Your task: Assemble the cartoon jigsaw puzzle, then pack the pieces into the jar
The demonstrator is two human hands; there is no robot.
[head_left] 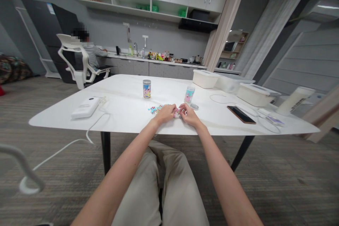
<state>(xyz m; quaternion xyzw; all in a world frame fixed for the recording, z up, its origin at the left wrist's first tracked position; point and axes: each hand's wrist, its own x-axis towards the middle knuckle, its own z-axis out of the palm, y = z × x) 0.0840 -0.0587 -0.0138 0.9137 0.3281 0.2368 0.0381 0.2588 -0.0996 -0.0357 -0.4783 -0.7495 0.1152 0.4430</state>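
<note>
My left hand (166, 113) and my right hand (187, 113) meet over the near part of the white table (127, 93). Between their fingertips are small pink and white pieces (177, 113), and both hands have their fingers closed on them. A pile of small colourful pieces (155, 109) lies just left of my left hand, partly hidden by it. Behind the pile stands a printed can (147, 89) with a silver lid. A clear printed jar (189, 94) stands open behind my right hand, with a round silver lid (194, 106) flat beside it.
A white power strip (86, 108) with cables lies at the left. At the right are a phone (241, 114), lidded boxes (205, 79), a leaning white cup (296, 100) and cables. Beyond the table, a person (92, 54) sits in a white chair.
</note>
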